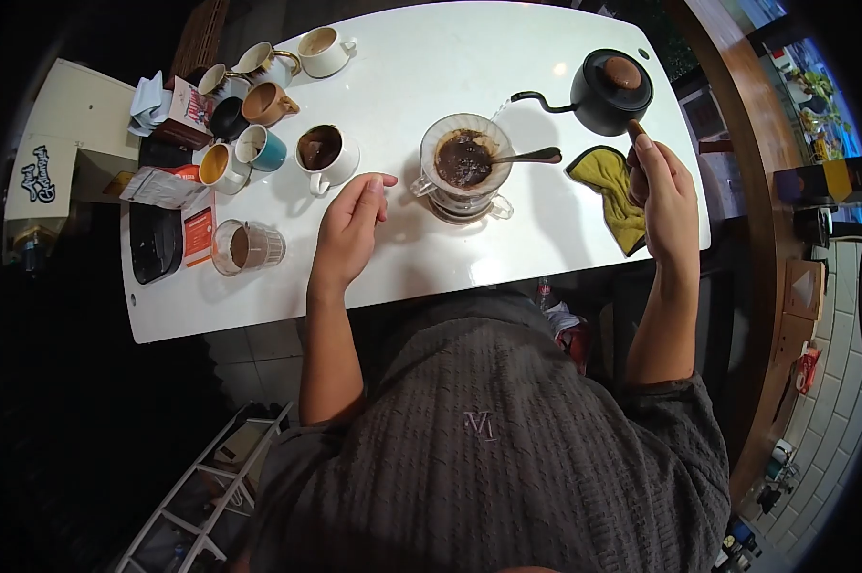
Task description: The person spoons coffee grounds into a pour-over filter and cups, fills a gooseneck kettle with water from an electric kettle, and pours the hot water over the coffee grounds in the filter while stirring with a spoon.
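My right hand (pixel 662 191) is wrapped round the wooden handle of a black gooseneck kettle (pixel 598 107), held above the table's right side. From its spout tip a thin stream of water runs toward a coffee dripper (pixel 438 180). Dark wet coffee grounds (pixel 464 160) lie in the dripper, and a spoon (pixel 536 156) rests in them, its handle sticking out to the right. Below the dripper is a glass server (pixel 464 212), partly hidden. My left hand (pixel 355 224) is closed with nothing visible in it, between the dripper and a white mug (pixel 328 160) of dark contents.
Several cups stand at the back left, among them a teal cup (pixel 262 148) and a brown cup (pixel 267 103). A glass (pixel 250 248) with brown powder sits near the front left edge. Beneath my right hand lies a yellow-green cloth (pixel 603 191) on the white table (pixel 402 67).
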The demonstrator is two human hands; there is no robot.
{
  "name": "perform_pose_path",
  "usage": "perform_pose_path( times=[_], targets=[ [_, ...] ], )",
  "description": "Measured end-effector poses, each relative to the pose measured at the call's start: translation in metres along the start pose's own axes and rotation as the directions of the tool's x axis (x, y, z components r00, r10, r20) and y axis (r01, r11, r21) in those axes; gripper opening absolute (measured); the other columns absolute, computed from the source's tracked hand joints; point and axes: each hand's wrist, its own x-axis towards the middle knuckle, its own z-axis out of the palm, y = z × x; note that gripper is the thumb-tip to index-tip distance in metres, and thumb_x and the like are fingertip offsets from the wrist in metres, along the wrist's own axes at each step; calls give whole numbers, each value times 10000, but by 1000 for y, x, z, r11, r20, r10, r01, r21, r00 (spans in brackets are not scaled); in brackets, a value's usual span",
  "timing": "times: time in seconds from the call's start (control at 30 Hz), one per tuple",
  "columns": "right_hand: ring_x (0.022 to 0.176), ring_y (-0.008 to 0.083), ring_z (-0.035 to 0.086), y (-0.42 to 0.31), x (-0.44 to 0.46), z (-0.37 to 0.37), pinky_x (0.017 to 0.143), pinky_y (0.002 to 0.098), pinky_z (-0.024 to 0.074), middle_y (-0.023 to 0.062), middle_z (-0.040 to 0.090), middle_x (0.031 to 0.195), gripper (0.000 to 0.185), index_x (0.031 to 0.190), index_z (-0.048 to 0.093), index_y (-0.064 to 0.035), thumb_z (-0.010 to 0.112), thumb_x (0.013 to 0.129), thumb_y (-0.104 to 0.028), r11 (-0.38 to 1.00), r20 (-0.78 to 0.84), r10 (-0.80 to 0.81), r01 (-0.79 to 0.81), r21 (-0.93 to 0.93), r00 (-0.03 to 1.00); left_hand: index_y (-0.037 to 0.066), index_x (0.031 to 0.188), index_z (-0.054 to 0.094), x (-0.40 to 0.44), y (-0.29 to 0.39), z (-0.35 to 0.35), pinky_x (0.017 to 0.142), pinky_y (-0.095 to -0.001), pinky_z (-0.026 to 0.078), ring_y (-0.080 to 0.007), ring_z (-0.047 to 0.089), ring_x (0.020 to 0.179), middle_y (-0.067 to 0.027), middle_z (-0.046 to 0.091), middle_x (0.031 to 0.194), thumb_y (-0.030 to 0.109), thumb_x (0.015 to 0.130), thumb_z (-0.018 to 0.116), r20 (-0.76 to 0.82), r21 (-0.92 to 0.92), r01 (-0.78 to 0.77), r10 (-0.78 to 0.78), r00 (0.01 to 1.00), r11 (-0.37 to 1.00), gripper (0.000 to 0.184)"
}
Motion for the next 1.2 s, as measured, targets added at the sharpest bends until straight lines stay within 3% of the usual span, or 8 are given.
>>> perform_pose_path(
  times=[0.2, 0.27, 0.77, 1.2],
  targets=[
    [536, 37, 339, 3, 8, 14, 498, 214, 251, -40, 407, 596, 356, 869, 572, 34, 520, 957, -307, 999, 26, 1, -2, 53, 1000, 3, 1065, 599, -4, -2, -3, 636, -205, 368, -58, 418, 687, 22, 454, 715, 277, 1015, 415, -10, 9, -14, 14, 1000, 1000, 333],
    [541, 39, 347, 4, 11, 18, 501, 219, 257, -37, 417, 597, 358, 859, 576, 33, 520, 957, -306, 999, 52, 7, -9, 44, 999, 49, 1087, 617, -5, -4, -3, 599, -187, 309, -35, 380, 660, 48, 458, 714, 276, 1013, 403, -17, 6, -23, 23, 1000, 1000, 321],
    [543, 36, 347, -5, 1, 22, 500, 212, 264, -38, 417, 596, 348, 838, 571, 33, 511, 961, -287, 999, 203, -21, 30, -44, 979, 28, 1078, 609, -5, -8, -3, 597, -197, 344, -45, 394, 660, 28, 456, 722, 293, 1014, 418, -34, -20, 35, -36, 999, 999, 333],
    [556, 36, 298, -2, -16, -12, 510, 224, 225, -59, 373, 650, 264, 865, 562, 1, 492, 975, -230, 997, 145, 23, -12, -77, 989, 14, 1076, 606, 3, -8, 5, 610, -197, 354, -46, 404, 665, 27, 457, 715, 264, 1013, 421, -9, -16, -2, 1, 1000, 1000, 317]
  ],
)
